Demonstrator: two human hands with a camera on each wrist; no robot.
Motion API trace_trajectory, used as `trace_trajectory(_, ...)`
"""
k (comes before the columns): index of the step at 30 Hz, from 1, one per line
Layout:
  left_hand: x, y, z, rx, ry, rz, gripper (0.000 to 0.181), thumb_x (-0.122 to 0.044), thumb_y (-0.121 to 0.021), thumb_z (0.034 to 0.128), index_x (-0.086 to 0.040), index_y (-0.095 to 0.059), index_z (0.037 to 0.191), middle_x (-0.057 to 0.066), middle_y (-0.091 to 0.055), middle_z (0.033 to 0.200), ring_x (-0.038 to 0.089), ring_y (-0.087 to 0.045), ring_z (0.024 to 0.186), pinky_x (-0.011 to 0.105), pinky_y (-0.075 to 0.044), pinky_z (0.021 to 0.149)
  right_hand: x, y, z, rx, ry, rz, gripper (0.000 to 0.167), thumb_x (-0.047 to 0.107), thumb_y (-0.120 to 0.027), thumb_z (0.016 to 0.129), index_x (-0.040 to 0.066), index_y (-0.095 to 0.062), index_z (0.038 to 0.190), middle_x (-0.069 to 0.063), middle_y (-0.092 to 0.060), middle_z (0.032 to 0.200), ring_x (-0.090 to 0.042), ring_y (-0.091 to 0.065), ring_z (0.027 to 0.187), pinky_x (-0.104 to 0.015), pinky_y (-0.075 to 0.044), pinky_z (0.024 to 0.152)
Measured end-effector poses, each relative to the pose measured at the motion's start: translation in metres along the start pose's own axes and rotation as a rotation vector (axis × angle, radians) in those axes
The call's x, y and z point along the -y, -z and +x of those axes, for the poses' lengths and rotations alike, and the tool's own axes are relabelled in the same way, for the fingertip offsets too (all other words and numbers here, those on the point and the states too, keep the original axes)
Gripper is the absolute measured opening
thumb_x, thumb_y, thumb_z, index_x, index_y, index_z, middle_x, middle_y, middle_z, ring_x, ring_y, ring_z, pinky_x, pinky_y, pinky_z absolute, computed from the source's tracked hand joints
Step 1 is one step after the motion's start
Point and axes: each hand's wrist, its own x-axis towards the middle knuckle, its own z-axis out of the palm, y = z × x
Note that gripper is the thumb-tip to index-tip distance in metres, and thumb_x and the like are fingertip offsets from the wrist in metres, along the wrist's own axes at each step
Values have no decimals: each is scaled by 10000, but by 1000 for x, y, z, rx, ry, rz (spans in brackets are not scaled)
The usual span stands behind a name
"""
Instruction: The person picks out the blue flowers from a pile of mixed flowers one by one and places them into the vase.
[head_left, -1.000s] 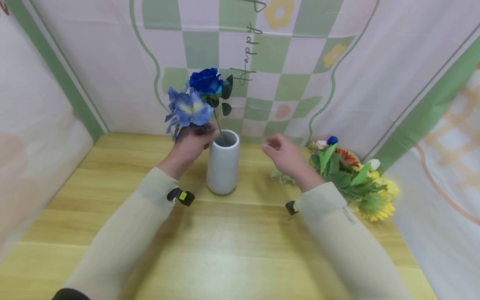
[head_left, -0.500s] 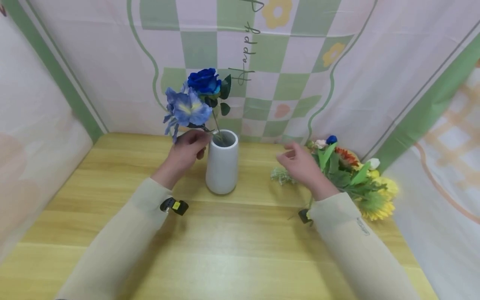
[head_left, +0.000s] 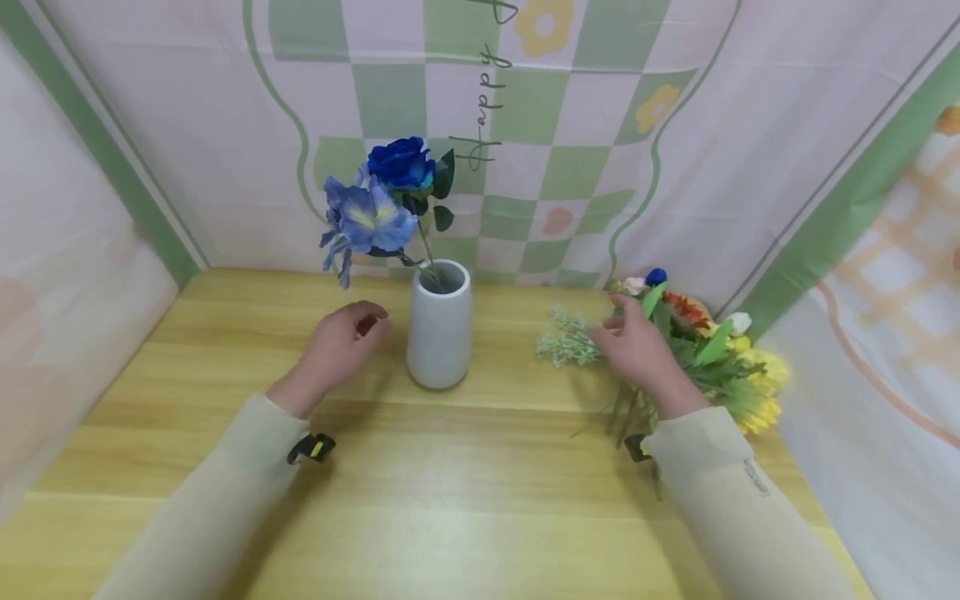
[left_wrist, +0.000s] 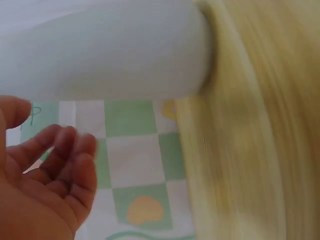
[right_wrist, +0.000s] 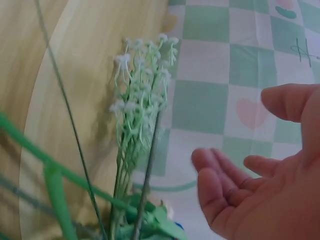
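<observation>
Left hand empty, fingers loosely bent, beside vase. Right hand empty, thumb and fingers apart, near sprig on table, right of vase. Sprig likely light, springy, delicate at tip; best pinched low down. Vase probably smooth, heavier. Count: one vase, one rose, apparently one sprig; iris and bunch too tangled to tally.
</observation>
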Motion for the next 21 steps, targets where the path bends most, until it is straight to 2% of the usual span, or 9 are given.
trace_trajectory(3, 6, 1, -11, -10, -83, 213, 389, -257, -557, 1017, 66, -626, 1221, 240, -642, 1141, 388, -593, 1058, 521, -473, 939, -3, 4, -8, -46, 12, -68, 870, 505, -493, 1002, 42, -42, 1584, -327, -375, 1456, -492, -451, 1249, -637, -421, 962)
trace_trajectory(5, 9, 2, -18, -14, -113, 360, 428, -277, -565, 1014, 69, -606, 1261, 290, -597, 1228, 441, -535, 1162, 560, -412, 1013, -6, 6, -14, -93, 29, -132, 853, 481, -486, 1006, 23, -51, 1580, -355, -354, 1450, -525, -442, 1233, -667, -399, 962)
trace_trajectory(7, 11, 2, -26, -6, -111, 481, 480, -321, -555, 1016, 52, -573, 1317, 328, -521, 1325, 494, -437, 1263, 614, -332, 1062, -10, 8, -21, -144, 48, -191, 832, 451, -482, 1010, -1, -68, 1573, -388, -328, 1438, -562, -414, 1228, -693, -371, 966)
trace_trajectory(9, 14, 2, -32, 17, -82, 559, 532, -369, -527, 1023, 20, -529, 1387, 346, -420, 1422, 530, -309, 1349, 661, -247, 1089, -14, 8, -27, -178, 60, -246, 825, 433, -482, 1013, -21, -71, 1567, -419, -280, 1448, -603, -354, 1249, -720, -315, 993)
trace_trajectory(12, 16, 2, -42, 76, 2, 597, 607, -446, -450, 1041, -35, -432, 1487, 329, -223, 1549, 549, -79, 1424, 700, -94, 1106, -19, 8, -34, -203, 70, -311, 828, 423, -479, 1017, -49, -67, 1558, -441, -219, 1466, -626, -267, 1292, -728, -246, 1028)
trace_trajectory(14, 18, 1, -46, 112, 52, 593, 641, -484, -401, 1048, -61, -371, 1529, 305, -122, 1588, 533, 31, 1435, 691, -14, 1111, -22, 7, -38, -214, 72, -354, 833, 407, -488, 1019, -70, -60, 1550, -442, -211, 1468, -623, -247, 1304, -725, -229, 1038)
trace_trajectory(17, 22, 1, -51, 140, 104, 566, 669, -511, -367, 1050, -79, -313, 1557, 287, -52, 1604, 516, 106, 1432, 678, 51, 1108, -24, 3, -46, -235, 77, -417, 815, 359, -513, 1013, -75, -79, 1548, -427, -202, 1486, -609, -229, 1327, -742, -221, 1027)
trace_trajectory(21, 26, 0, -54, 146, 140, 535, 720, -573, -306, 1040, -84, -281, 1568, 275, -10, 1610, 507, 150, 1426, 677, 87, 1098, -21, -4, -57, -248, 75, -492, 800, 347, -518, 1001, -10, -88, 1574, -380, -115, 1547, -599, -148, 1373, -798, -194, 983)
